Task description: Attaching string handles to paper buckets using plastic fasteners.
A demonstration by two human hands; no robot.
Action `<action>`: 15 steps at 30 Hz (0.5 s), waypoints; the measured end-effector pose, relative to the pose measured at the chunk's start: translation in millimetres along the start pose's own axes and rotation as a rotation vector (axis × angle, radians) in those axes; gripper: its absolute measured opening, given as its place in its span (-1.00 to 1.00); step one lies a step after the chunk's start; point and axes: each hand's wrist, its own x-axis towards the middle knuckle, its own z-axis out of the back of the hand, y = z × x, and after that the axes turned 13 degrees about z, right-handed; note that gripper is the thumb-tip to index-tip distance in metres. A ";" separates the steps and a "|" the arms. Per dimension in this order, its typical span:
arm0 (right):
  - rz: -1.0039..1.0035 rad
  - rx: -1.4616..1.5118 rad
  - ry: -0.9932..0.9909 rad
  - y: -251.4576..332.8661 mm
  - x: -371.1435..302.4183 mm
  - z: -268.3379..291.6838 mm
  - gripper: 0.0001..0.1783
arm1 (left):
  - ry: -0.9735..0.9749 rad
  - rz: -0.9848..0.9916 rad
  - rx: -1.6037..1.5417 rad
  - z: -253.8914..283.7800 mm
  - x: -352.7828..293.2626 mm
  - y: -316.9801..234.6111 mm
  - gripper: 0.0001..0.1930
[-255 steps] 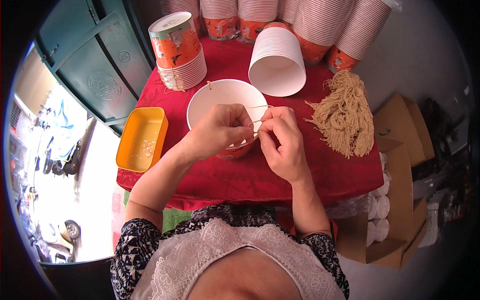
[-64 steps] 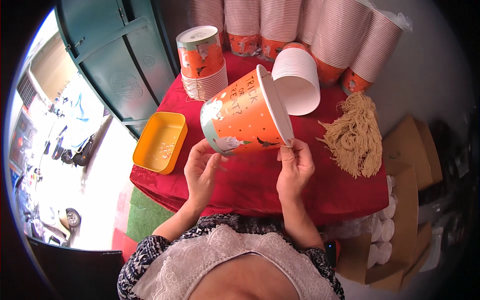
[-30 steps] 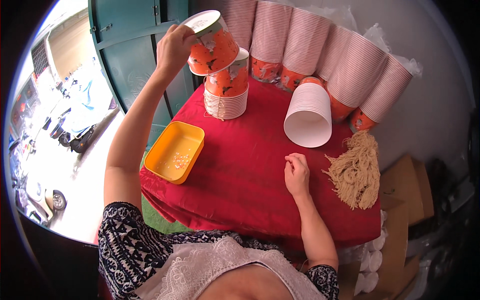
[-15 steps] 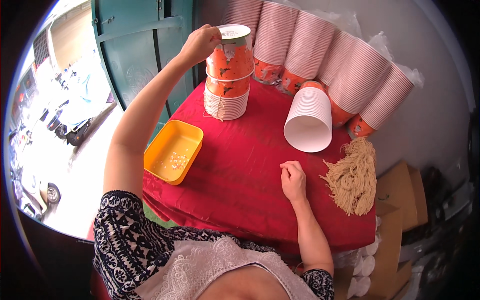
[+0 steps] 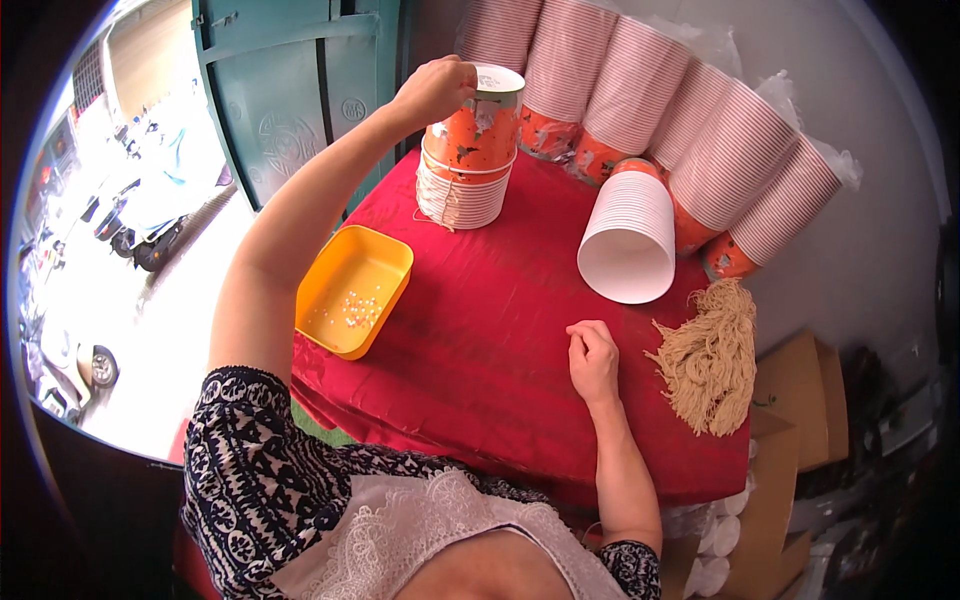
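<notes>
Orange printed cup (image 5: 478,118) now down on top of the short stack (image 5: 462,185) near the far-left corner of the red-covered table (image 5: 480,330), vs. half a sec ago when it was only just arriving there, and a sec ago tilted up in the air above the stack. Two secs back, held in both hands over the middle of the table. So basically: cup carried over and nested, looks seated square, rim up, upright.

Left hand (image 5: 436,88) up at the cup's rim, fingers curled over the near-left edge, pinching it afaict — not let go yet. Whether pressing down or about to lift off, can't tell.

Right hand (image 5: 592,356) parked on the cloth toward the near-right part of the table, loosely curled, nothing in it, same spot as half a sec ago. Just beside the bundle of tan string (image 5: 710,360) at the right edge, not touching.

Other stuff unchanged:
- white-inside cup stack lying on its side (image 5: 630,240), mouth toward the near edge, mid-right
- long sleeves of ribbed cups (image 5: 640,90) leaning along the far edge
- yellow tray (image 5: 355,290) hanging over the left edge, few small pale beads inside
- cardboard boxes (image 5: 800,400) off past the right edge

Guess: this cup is done w/ and filed on the finished pile, which grows by one; right hand already waiting near the string + fresh cups.
</notes>
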 end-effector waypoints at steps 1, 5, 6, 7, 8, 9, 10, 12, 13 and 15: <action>0.001 -0.002 0.004 0.7 0.3 0.3 -0.88 | 0.009 0.007 0.009 -0.6 -0.5 -1.5 -0.88; 0.000 -0.009 0.010 0.5 0.2 1.0 -0.88 | 0.033 0.028 0.049 -1.5 -1.2 -9.2 -0.87; -0.002 -0.007 0.011 0.0 0.1 1.0 -0.88 | 0.035 0.028 0.050 -2.6 -1.4 -9.3 -0.87; 0.003 -0.007 0.010 -0.8 0.0 1.1 -0.88 | 0.032 0.025 0.051 -4.0 -1.5 -9.7 -0.88; 0.006 -0.006 0.009 -1.9 -0.2 1.1 -0.88 | 0.028 0.021 0.053 -5.6 -1.3 -10.4 -0.88; 0.008 -0.009 0.012 -0.6 0.6 1.0 -0.88 | 0.027 0.025 0.049 -5.3 -2.6 -7.8 -0.88; 0.014 -0.014 0.013 0.7 1.4 0.9 -0.88 | 0.019 0.023 0.050 -5.0 -3.7 -5.2 -0.87; 0.019 -0.017 0.014 1.0 1.8 0.8 -0.88 | 0.014 0.022 0.054 -5.9 -4.1 -3.5 -0.87; 0.016 -0.012 0.012 0.1 1.3 0.9 -0.88 | 0.014 0.029 0.044 -7.3 -3.5 -4.5 -0.87; 0.012 -0.006 0.010 -0.6 1.0 0.9 -0.88 | 0.015 0.037 0.035 -9.5 -2.6 -5.6 -0.87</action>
